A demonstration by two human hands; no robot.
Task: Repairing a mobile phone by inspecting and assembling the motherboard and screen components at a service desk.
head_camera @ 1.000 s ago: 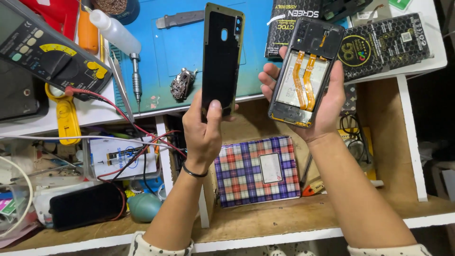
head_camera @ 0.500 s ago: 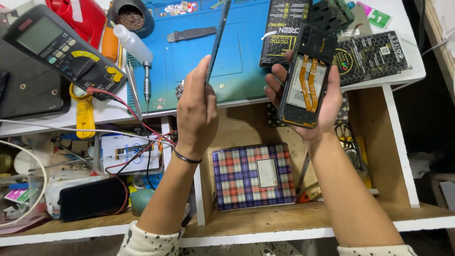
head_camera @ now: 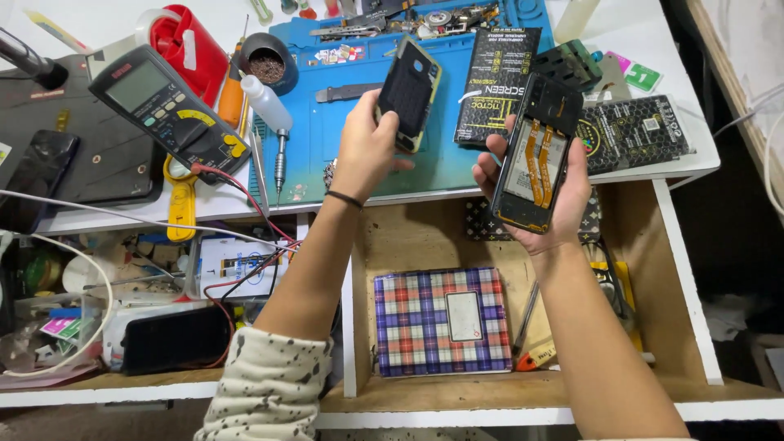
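Gripping the back cover [head_camera: 411, 94] above the blue mat [head_camera: 359, 155], the left hand [head_camera: 365, 147] hovers; the right hand [head_camera: 543, 208] cradles the opened phone [head_camera: 539, 163] beside it, multimeter [head_camera: 167, 110] and screwdriver [head_camera: 279, 155] crowding the worktop [head_camera: 122, 219].

- Back cover [head_camera: 411, 94]: lower end hidden inside left hand [head_camera: 365, 147]'s grip.
- Opened phone [head_camera: 539, 159]: underside hidden by right hand [head_camera: 545, 204].
- Small parts [head_camera: 441, 16] at 12 o'clock: too small to identify.
- Dark phone [head_camera: 33, 175] at 9 o'clock: cut by frame edge.

Light: bright, even, from overhead
Shadows: soft, under the tabletop [head_camera: 670, 167]
Focus: sharp centre
Edges: slight wide-angle bending
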